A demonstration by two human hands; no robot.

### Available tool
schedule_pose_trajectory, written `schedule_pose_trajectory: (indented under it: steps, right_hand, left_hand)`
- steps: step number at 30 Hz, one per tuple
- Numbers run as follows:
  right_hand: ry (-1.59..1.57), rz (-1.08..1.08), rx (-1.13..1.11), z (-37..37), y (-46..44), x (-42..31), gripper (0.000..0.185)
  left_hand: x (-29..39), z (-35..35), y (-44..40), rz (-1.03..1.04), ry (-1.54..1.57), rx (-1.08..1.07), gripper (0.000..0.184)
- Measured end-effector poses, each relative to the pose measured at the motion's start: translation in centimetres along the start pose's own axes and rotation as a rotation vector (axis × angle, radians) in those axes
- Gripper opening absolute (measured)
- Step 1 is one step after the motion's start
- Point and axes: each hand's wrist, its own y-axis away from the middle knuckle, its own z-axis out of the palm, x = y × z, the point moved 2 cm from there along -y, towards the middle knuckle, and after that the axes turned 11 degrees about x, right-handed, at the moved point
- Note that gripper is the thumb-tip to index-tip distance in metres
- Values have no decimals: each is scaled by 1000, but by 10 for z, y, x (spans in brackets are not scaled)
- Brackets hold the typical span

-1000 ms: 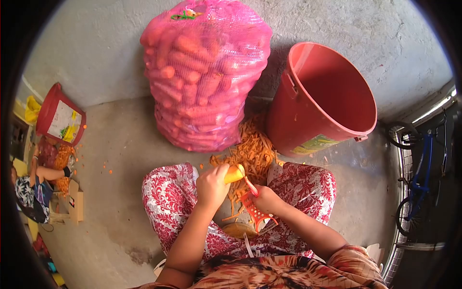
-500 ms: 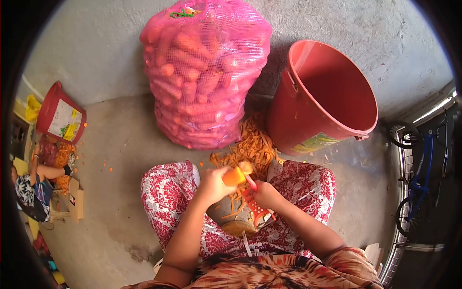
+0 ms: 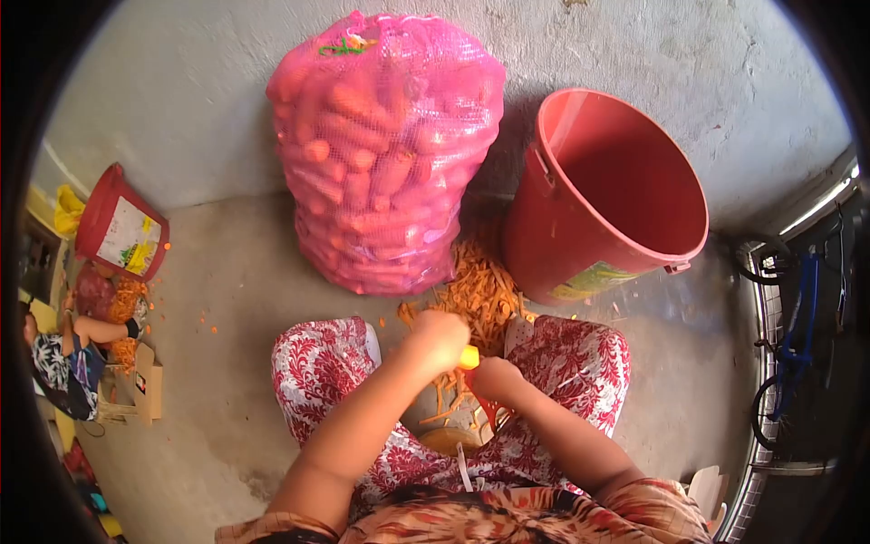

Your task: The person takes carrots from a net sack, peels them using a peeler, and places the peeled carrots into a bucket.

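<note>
Fingers wrapped round it, my left hand (image 3: pixel 439 340) holds a carrot (image 3: pixel 468 357), of which only a short yellow-orange end shows. Close on its right, my right hand (image 3: pixel 498 379) is closed on a red peeler (image 3: pixel 492 411), mostly hidden below the hand. Both hands are above a heap of orange peelings (image 3: pixel 480 295) on the floor between my knees. Near my lap, under the hands, lies a round yellowish object (image 3: pixel 446 441). Whether the peeler's blade touches the carrot is hidden.
A pink mesh sack of carrots (image 3: pixel 381 172) stands against the wall, beside a large red bucket (image 3: pixel 566 236). At far left, another person (image 3: pixel 68 358) sits near a second red bucket (image 3: pixel 122 227) and a cardboard box (image 3: pixel 148 383). A blue bicycle (image 3: pixel 797 335) is at far right.
My left hand has moved right and slightly down, covering more of the carrot. My right hand has shifted a little lower, and less of the peeler shows. The view has tilted slightly.
</note>
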Motion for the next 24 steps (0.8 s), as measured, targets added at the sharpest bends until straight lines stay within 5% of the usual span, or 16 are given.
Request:
schedule_pose_trajectory:
  steps: [3,6,8,11,16,17,18,20,21,22,24]
  right_hand:
    - [-14,-30,-18,0,1,-1,29]
    - [-62,-21,-25,-3,1,-4,28]
    - [-57,-34,-10,-2,-2,1,28]
    - [-67,-57,29,3,-1,2,28]
    - [-146,-115,57,-5,5,-2,30]
    - [-164,-128,72,-5,6,-2,32]
    - [-170,-119,66,-7,6,-2,33]
    - [-150,-92,50,-12,6,-6,29]
    - [-143,-78,43,-16,7,-8,27]
    - [-175,-103,31,-21,8,-10,27]
    - [-178,-133,17,-24,9,-12,28]
  left_hand:
    - [28,-58,-45,208,66,381,26]
    - [57,-153,-74,341,96,1321,43]
    - [69,-203,-74,315,253,1570,34]
    - [64,-243,-57,489,109,1724,27]
    - [-51,-285,-65,319,126,1967,23]
    - [-78,-293,-58,80,60,1861,28]
    - [-135,-298,-79,141,-118,1976,24]
    - [-210,-294,-85,-207,123,1858,22]
    - [-225,-288,-77,-563,320,1532,28]
    - [-268,-281,-91,-686,127,1187,35]
    - [-303,-244,-113,-456,142,824,37]
